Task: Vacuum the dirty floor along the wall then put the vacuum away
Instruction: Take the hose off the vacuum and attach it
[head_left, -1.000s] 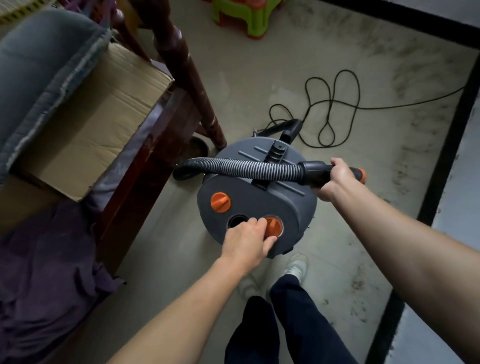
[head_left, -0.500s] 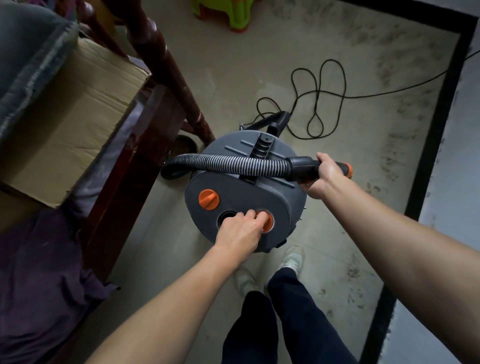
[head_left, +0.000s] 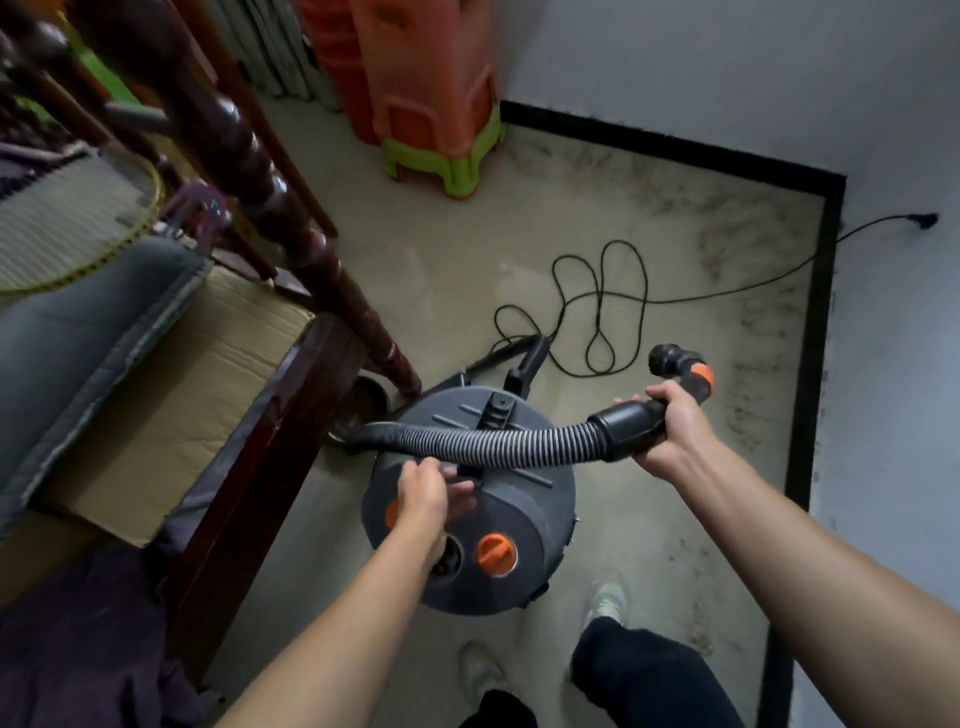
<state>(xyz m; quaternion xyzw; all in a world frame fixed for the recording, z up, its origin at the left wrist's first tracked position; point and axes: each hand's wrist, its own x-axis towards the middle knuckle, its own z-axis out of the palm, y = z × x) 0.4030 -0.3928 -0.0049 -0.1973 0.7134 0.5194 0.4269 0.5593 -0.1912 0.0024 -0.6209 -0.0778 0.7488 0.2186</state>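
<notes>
Right hand (head_left: 670, 426) grips hose (head_left: 493, 447); left hand (head_left: 423, 491) over vacuum (head_left: 524, 514).

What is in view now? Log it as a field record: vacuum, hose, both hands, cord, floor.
vacuum: grey canister, upright on the floor, orange knob on its lid
hose: ribbed, arcs across the lid
left hand: blurred, over the lid, fingers loosely spread, holding nothing
right hand: grips the hose's black handle
cord: looped on the floor, runs to the wall
floor: dark dirt along the black skirting
</notes>
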